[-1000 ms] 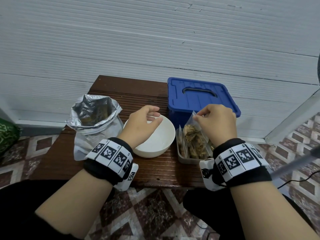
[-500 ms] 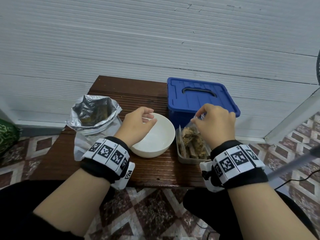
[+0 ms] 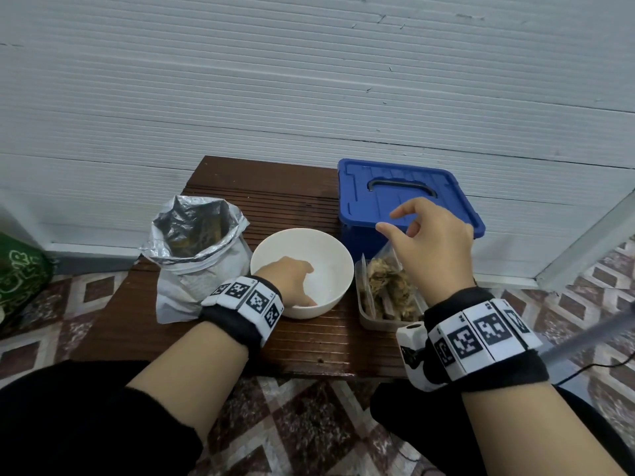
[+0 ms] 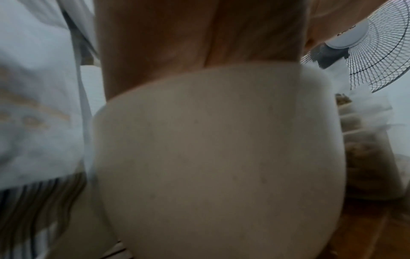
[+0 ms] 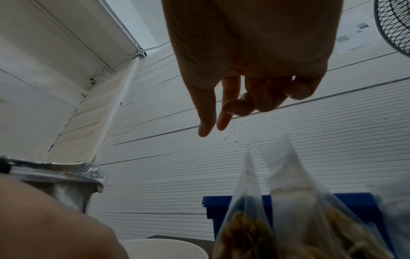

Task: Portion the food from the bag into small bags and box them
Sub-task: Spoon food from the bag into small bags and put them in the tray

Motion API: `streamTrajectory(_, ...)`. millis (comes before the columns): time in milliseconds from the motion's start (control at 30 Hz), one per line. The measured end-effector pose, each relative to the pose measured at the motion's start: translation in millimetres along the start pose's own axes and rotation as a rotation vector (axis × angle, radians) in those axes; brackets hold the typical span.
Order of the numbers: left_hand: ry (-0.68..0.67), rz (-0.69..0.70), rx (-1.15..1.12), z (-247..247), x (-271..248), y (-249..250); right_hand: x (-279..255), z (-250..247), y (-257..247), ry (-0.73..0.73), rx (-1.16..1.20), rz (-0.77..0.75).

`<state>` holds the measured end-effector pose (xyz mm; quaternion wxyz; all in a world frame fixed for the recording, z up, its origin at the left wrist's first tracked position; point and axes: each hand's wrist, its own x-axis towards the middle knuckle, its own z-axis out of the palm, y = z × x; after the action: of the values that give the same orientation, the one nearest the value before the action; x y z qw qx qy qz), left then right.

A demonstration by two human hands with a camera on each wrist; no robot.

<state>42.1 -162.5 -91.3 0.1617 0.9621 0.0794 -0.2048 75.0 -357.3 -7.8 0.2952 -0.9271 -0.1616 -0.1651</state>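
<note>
1. While the right hand [image 3: 436, 245] hangs in the air above the small bags [image 3: 388, 286], its fingers are loosely curled and clamp nothing; thumb and forefinger point down with a gap between them and the bag tops, as the right wrist view confirms.
2. Left hand [image 3: 292, 280]: reaches over the near rim into the white bowl [image 3: 330, 252]. The fingertips lie against the inner wall near the bottom. Whether the fingers are together or apart cannot be told; the left wrist view shows only the bowl's outer wall and the base of the palm.
3. Small bags: clear, filled with brown dried food, standing upright in a shallow clear tray [image 3: 369, 319] just right of the bowl. Two pointed bag tops show in the right wrist view.
4. Foil bag [image 3: 196, 235]: stands open-mouthed at the left of the bowl, its rim rolled outward, dark contents visible inside.
5. Blue box [image 3: 405, 201]: sits at the far right of the wooden table [image 3: 309, 341], directly behind the tray, lid on, handle flat.
6. Bowl: rests on the table between the foil bag and the tray; the visible interior is white.
7. Surroundings: a fan grille [image 4: 381, 52] appears in both wrist views; a white ribbed wall [image 3: 309, 80] stands behind the table.
</note>
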Motion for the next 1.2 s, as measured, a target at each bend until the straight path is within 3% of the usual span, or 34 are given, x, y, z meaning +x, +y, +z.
streamTrajectory(333, -0.004, -0.016, 0.118, 0.5, 9.4, 7.5, -4.5, 1.0, -3.7, 0.002, 0.045, -0.021)
streamTrajectory(600, 0.101, -0.076, -0.018, 1.4, 6.8, 6.5, -5.8, 5.7, -7.7, -0.013, 0.019, -0.034)
streamTrajectory(733, 0.288, -0.035, -0.353, -8.4, 2.8, 7.4, -7.7, 7.3, -10.6, -0.050, 0.019, -0.050)
streamTrajectory(900, 0.490, 0.138, -0.867, -26.9, -15.9, 15.5, -11.6, 13.8, -17.0, -0.091, 0.058, -0.074)
streamTrajectory(1067, 0.468, 0.240, -1.134, -31.3, -28.1, 22.0, -15.5, 18.1, -20.2, -0.152, 0.048, -0.037)
streamTrajectory(1200, 0.461, 0.275, -1.248, -35.3, -35.6, 27.1, -15.1, 16.5, -20.4, -0.143, 0.176, 0.037)
